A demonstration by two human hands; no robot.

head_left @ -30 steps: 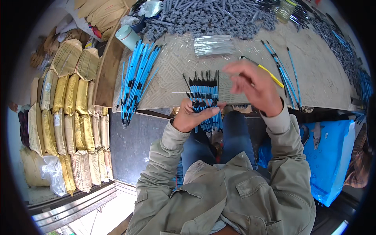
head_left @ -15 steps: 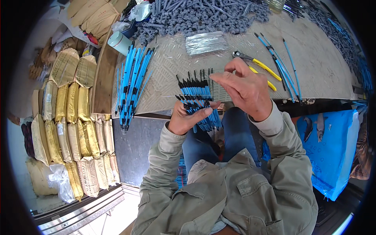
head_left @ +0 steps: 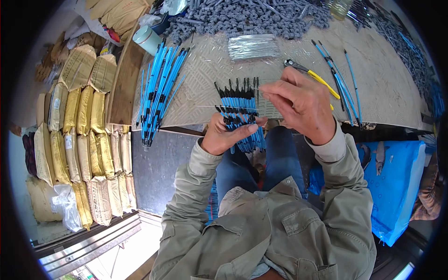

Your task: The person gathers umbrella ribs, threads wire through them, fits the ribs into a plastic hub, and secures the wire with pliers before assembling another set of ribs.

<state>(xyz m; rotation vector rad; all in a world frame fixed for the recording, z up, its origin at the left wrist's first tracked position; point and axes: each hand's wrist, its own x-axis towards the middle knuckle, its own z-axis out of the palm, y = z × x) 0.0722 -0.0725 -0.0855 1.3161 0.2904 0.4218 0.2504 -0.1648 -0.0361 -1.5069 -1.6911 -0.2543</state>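
Observation:
My left hand (head_left: 219, 136) is closed round a bundle of blue rods with black tips (head_left: 239, 103), held in front of the table's near edge. The rods stand side by side in a fan, black ends pointing away from me. A thin silvery wire (head_left: 207, 107) lies across the bundle and sticks out to its left. Just right of the black tips, my right hand (head_left: 305, 108) has thumb and index finger pinched together. Whatever is between those fingertips is too fine to make out.
On the table lie a stack of silvery wires (head_left: 253, 47), yellow-handled pliers (head_left: 319, 83), a large heap of grey plastic fittings (head_left: 247, 18) and more blue rods (head_left: 161, 88) at left. A pale green cup (head_left: 147, 39) stands behind them. Yellow packages (head_left: 86, 112) fill the left side.
My head view has shifted slightly, so the table things sit a little higher and further right. The left hand still grips the bundle; the right hand stays pinched beside the tips.

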